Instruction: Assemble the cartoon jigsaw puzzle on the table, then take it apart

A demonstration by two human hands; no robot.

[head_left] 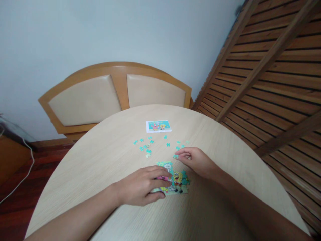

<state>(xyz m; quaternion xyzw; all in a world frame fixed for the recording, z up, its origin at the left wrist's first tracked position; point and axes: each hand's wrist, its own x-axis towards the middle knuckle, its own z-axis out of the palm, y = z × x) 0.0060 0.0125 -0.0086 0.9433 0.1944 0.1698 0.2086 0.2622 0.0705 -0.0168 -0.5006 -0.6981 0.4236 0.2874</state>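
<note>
A partly joined jigsaw puzzle (178,180) with cartoon figures lies on the round wooden table (220,147) in front of me. My left hand (146,184) rests over its left side, fingers stretched out and lying on the picture, hiding part of it. Just above the puzzle's right half, my right hand (193,159) pinches a small green puzzle piece (175,156) between thumb and fingertips. A few loose puzzle pieces (178,147) lie right behind that hand.
Several more loose pieces (148,151) are scattered left of centre, beyond the puzzle. Farther back lies a picture card (159,126) with a similar cartoon. A bench backrest (120,87) stands behind the table, a slatted wooden panel (263,73) on the right.
</note>
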